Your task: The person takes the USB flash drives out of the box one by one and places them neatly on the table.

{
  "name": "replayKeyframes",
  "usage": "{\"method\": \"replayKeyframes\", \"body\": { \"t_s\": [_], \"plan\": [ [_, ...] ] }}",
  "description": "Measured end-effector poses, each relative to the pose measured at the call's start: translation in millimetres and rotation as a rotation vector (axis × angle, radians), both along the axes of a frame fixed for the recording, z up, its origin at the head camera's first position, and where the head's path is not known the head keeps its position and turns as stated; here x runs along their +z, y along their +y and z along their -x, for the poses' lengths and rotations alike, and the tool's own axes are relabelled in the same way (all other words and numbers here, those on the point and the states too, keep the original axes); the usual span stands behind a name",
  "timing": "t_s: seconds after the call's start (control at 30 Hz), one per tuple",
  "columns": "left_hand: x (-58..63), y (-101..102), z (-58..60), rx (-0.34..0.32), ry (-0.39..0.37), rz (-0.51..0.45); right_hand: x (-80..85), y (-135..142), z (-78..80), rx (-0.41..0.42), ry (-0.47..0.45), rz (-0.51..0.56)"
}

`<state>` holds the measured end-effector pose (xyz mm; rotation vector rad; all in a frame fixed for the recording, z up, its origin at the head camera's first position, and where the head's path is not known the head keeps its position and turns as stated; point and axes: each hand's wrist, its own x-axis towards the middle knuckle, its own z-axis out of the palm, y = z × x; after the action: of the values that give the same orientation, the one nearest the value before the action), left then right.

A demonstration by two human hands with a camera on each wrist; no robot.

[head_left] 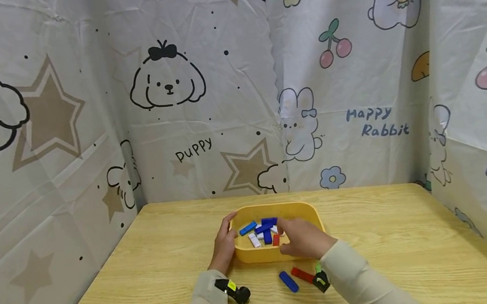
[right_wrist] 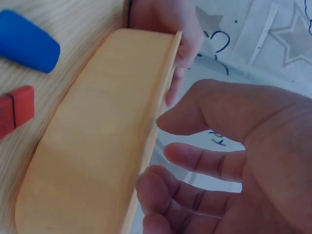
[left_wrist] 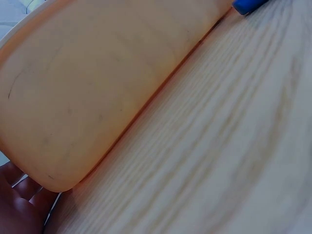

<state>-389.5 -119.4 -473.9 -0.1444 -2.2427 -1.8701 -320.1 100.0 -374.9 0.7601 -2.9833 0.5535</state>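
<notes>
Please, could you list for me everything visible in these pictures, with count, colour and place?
patterned curtain: panel count unclear, whitish, behind and beside table
table: 1, light wood, under tub
tub: 1, yellow, on table
dark blue pieces: at least 4, one before tub, others inside
light blue piece: 1, inside tub
white pieces: several, exact count unclear, inside tub
red pieces: 2, one inside tub, one before it
black devices: 2, one at each wrist
sleeves: 2, beige, on forearms
left hand: 1, holding tub's left end
right hand: 1, at tub's front right
</notes>
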Motion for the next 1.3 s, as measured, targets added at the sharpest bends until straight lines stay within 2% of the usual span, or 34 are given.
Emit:
{"method": "replayKeyframes", "body": {
  "t_s": [0.23, 0.4, 0.6, 0.77, 0.97, 1.3],
  "plan": [
    [1.6, 0.0, 0.4, -0.003, 0.004, 0.002, -3.4, -2.4, 19.1, -0.028, -0.047, 0.024],
    [-0.6, 0.1, 1.1, -0.009, 0.016, -0.006, -8.4, -7.5, 27.7, -0.051, -0.046, 0.011],
    [-1.9, 0.4, 1.4, -0.008, 0.037, 0.006, -23.9, -14.8, 43.0, -0.097, -0.060, 0.011],
    [-3.0, -0.9, 2.2, -0.003, 0.040, 0.015, -36.9, -20.4, 53.9, -0.138, -0.111, 0.032],
    [-2.6, -1.1, 1.9, -0.003, 0.043, 0.007, -45.9, -21.9, 61.2, -0.172, -0.172, 0.062],
    [-2.5, -1.6, 2.2, 0.002, 0.030, 0.005, -54.8, -19.6, 68.1, -0.206, -0.200, 0.070]
  ]
}}
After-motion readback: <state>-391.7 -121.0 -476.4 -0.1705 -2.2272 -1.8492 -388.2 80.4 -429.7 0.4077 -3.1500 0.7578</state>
